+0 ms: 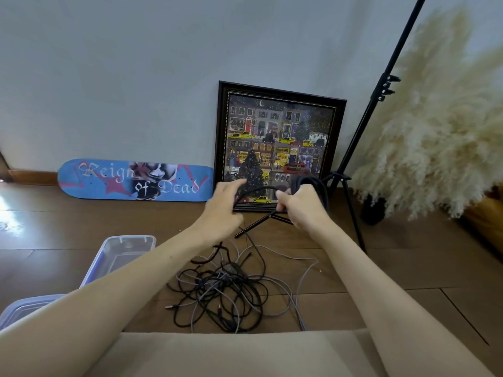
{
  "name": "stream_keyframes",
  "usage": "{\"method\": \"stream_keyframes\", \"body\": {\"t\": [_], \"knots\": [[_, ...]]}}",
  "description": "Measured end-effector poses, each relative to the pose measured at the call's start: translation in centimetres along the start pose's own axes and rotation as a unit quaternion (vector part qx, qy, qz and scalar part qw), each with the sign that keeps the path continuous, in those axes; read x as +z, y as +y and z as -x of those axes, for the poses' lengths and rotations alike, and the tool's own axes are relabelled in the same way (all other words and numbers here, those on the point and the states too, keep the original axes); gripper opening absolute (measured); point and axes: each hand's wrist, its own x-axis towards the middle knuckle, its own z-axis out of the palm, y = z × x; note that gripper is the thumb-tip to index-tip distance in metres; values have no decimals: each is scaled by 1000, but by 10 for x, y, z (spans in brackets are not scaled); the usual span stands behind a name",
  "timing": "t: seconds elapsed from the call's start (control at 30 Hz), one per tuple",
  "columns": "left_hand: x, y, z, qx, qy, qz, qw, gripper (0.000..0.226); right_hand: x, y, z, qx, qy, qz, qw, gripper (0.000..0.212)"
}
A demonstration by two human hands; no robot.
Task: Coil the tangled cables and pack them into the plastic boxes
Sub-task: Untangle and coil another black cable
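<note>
A tangle of black and grey cables [226,289] lies on the wooden floor in front of me. Raised above it, my right hand [302,208] grips a coil of black cable [310,183] looped over its top. My left hand [223,210] pinches the same black cable [255,189] where it arcs between the two hands. The free length hangs from the hands down into the tangle. Two clear plastic boxes stand to the left: one [125,242] farther back, another [24,306] at the near left, partly hidden by my left forearm.
A black tripod stand [351,164] has its legs spread right behind my hands. A framed picture [277,142] and a blue skateboard deck [130,180] lean on the wall. Pampas grass [441,126] fills the right side. A beige surface [239,355] covers the bottom edge.
</note>
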Motion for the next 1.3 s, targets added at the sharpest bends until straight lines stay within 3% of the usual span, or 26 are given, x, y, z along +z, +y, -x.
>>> {"method": "stream_keyframes", "body": {"t": [0.1, 0.17, 0.23, 0.3, 0.43, 0.73, 0.83, 0.93, 1.07, 1.2, 1.3], "knots": [[4, 14, 5, 42, 1, 98, 994, 56, 6, -7, 10, -24, -92, -45, 994, 44], [1, 14, 5, 60, 29, 73, 995, 28, 5, -8, 16, -23, -145, -82, 986, 46], [-6, 12, 5, 63, 32, 55, 996, 10, 0, -8, 17, -5, -145, -100, 984, 54], [-14, 15, 6, 76, 23, 75, 994, 8, -5, -6, 14, 22, -148, -95, 984, 63], [-24, 28, 5, 136, 18, 75, 988, 15, -2, -1, 17, 55, -258, -63, 962, 71], [-35, 18, 0, 112, -17, 126, 986, 11, 4, -2, 18, 108, -432, -233, 864, 88], [-37, 19, 1, 99, -30, 150, 983, 11, -1, -3, 19, 119, -477, -250, 834, 78], [-36, 16, 3, 63, -50, 197, 977, 7, -6, -3, 22, 125, -546, -282, 779, 51], [-25, 12, 5, -29, -57, 352, 934, 12, -10, -2, 22, 120, -582, -372, 713, 36], [-10, 11, 6, -97, -21, 425, 900, 14, -11, -4, 20, 86, -565, -501, 650, 30], [5, 11, 10, -134, -29, 471, 871, 19, -10, -4, 19, 57, -517, -565, 640, 32]]}}
